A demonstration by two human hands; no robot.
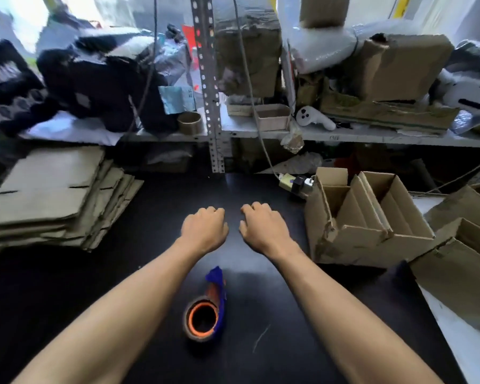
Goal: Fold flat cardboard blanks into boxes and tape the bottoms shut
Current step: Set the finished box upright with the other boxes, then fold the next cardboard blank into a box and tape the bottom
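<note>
Resting knuckles-up on the black table (67,295), both hands sit side by side near its middle, close together but not touching. Left hand (204,227): fingers curled under into a loose fist, nothing visible in its grasp. Right hand (261,225): fingers likewise curled under, thumb tucked toward the left hand, holding nothing that shows. Both bare forearms run back toward the camera.

Between the forearms, nearer the body than the hands, lies a tape dispenser (205,311): blue handle, brown tape roll with an orange core, lying on its side on the table and apart from either arm.

Left of the hands, well apart, a stack of flat cardboard blanks (53,198) sits on the table's left part, sheets fanned unevenly toward the right edge.

Right of the hands, an open cardboard box (366,217) stands with its flaps up, and folded cardboard pieces stand inside it. More open boxes (460,245) crowd just beside it at the far right.

Behind the table, a metal shelf (344,134) carries worn cartons, plastic wrapping, a white controller (313,117), and dark fabric on the left. A perforated upright post (209,79) divides it.
</note>
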